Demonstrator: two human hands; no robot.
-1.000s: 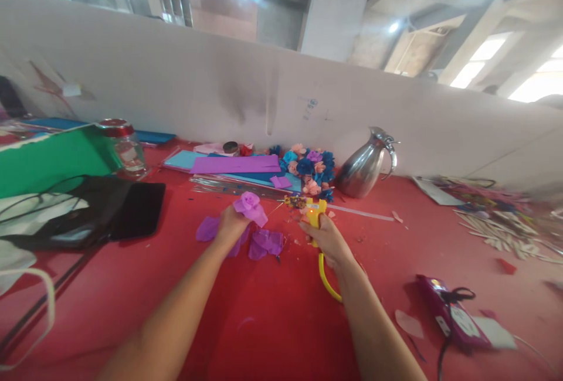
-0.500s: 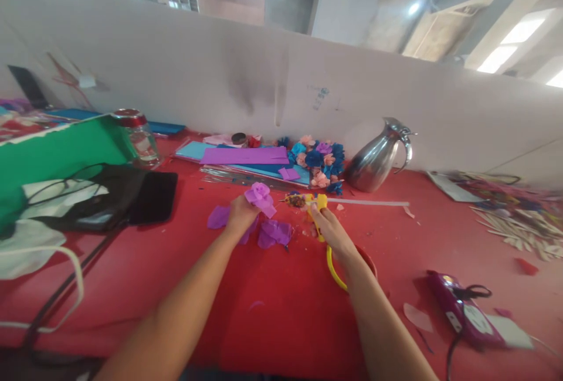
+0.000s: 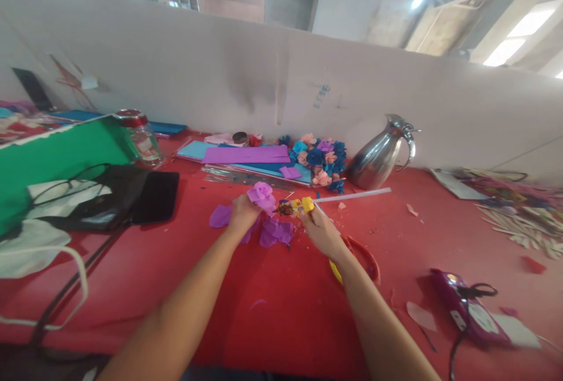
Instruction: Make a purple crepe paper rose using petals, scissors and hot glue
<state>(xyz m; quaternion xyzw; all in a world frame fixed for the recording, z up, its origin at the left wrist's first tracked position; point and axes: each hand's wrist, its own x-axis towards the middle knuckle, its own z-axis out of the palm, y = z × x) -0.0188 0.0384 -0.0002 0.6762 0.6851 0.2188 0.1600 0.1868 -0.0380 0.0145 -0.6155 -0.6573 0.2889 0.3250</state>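
My left hand [image 3: 243,214] is closed on a purple crepe-paper flower [image 3: 262,196], its petals opening upward to the right of the fingers. A yellow hot glue gun [image 3: 305,204] is gripped in my right hand [image 3: 320,230]. Its brown-crusted nozzle points left, at the flower's lower right side; whether it touches the petals I cannot tell. From the gun's back a long pale glue stick [image 3: 354,195] sticks out to the right. Loose purple paper petals [image 3: 275,232] lie on the red table just below, and more are partly hidden behind my left hand.
Behind my hands lie purple paper strips [image 3: 246,155], thin wires [image 3: 237,175] and a pile of finished paper flowers [image 3: 317,159]. A steel jug [image 3: 379,155] stands right of them. A red ring-shaped roll [image 3: 372,261] sits under my right forearm. A phone [image 3: 155,198] and glass jar [image 3: 144,142] are left.
My right hand has moved slightly left and turned the glue gun, bringing its nozzle up to the flower. The glue stick has swung with it. My left hand holds nearly still.
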